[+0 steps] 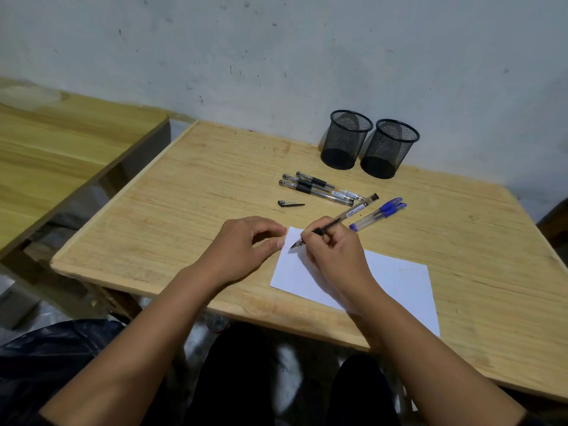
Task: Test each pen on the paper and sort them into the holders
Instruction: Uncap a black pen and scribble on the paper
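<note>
My right hand grips an uncapped black pen, its tip touching the top left corner of a white sheet of paper. My left hand rests on the table, thumb and forefinger at the sheet's left edge, holding nothing. The pen's black cap lies alone on the table beyond my left hand. Three capped black pens lie side by side further back. Two blue-capped pens lie to the right of the held pen. Two black mesh holders stand empty at the back by the wall.
The wooden table stands against a grey wall. A second wooden table is at the left, across a gap. The table's front edge runs just under my forearms; dark clutter lies on the floor below.
</note>
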`<state>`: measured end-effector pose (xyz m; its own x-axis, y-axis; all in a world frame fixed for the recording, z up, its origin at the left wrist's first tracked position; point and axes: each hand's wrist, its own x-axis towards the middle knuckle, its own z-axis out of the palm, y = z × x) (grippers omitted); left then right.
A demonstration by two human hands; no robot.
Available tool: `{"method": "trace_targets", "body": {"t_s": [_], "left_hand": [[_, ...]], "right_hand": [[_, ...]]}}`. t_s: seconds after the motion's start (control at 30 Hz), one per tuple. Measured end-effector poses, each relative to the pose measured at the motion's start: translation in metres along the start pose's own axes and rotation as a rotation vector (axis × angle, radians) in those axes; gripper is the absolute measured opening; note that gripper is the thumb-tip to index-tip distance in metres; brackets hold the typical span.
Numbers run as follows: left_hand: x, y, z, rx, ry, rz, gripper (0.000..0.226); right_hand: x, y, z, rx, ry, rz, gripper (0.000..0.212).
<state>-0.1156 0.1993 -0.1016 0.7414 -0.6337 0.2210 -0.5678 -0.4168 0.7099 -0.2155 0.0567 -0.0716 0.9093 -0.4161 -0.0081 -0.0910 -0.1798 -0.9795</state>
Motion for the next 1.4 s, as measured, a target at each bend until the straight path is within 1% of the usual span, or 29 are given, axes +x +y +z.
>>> {"method": "trace_targets", "body": {"t_s": [0.07,0.13,0.17,0.3,0.37,0.43,0.57,0.7,0.83,1.1,1.27,1.4], "left_hand": [[0.012,0.002,-0.002,-0.017,0.088,-0.039,0.024],[0.028,0.004,0.0,0.027,0.167,-0.071,0.027],[0.037,0.006,0.001,0.049,0.183,-0.089,0.028],[0.066,0.006,0.013,0.114,0.112,-0.134,0.034],[0.074,0.002,0.019,0.173,0.073,-0.132,0.03],[0.077,0.0,0.022,0.191,0.075,-0.13,0.023],[0.068,0.009,0.016,0.096,0.142,-0.114,0.013],[0.047,0.027,0.008,-0.139,0.213,-0.129,0.011],[0.033,0.036,0.002,-0.248,0.248,-0.135,0.01],[0.026,0.049,0.001,-0.311,0.227,-0.094,0.014],[0.02,0.059,0.005,-0.36,0.267,-0.072,0.021],[0.019,0.056,0.001,-0.297,0.218,-0.033,0.016]], "right_hand": [[0.004,-0.008,-0.004,0.125,0.059,0.037,0.012],[0.01,-0.013,-0.009,0.201,0.125,0.065,0.017],[0.013,-0.016,-0.012,0.225,0.146,0.089,0.019],[0.019,-0.019,-0.022,0.299,0.181,0.157,0.022],[0.02,-0.02,-0.025,0.312,0.21,0.155,0.023],[0.021,-0.022,-0.026,0.323,0.225,0.148,0.024],[0.024,-0.025,-0.027,0.364,0.239,0.149,0.018],[0.029,-0.026,-0.026,0.378,0.224,0.106,0.016],[0.029,-0.028,-0.021,0.367,0.186,0.089,0.018],[0.027,-0.03,-0.02,0.307,0.107,0.051,0.021],[0.02,-0.029,-0.023,0.287,0.046,-0.05,0.021],[0.018,-0.028,-0.023,0.218,0.003,-0.059,0.021]]}}
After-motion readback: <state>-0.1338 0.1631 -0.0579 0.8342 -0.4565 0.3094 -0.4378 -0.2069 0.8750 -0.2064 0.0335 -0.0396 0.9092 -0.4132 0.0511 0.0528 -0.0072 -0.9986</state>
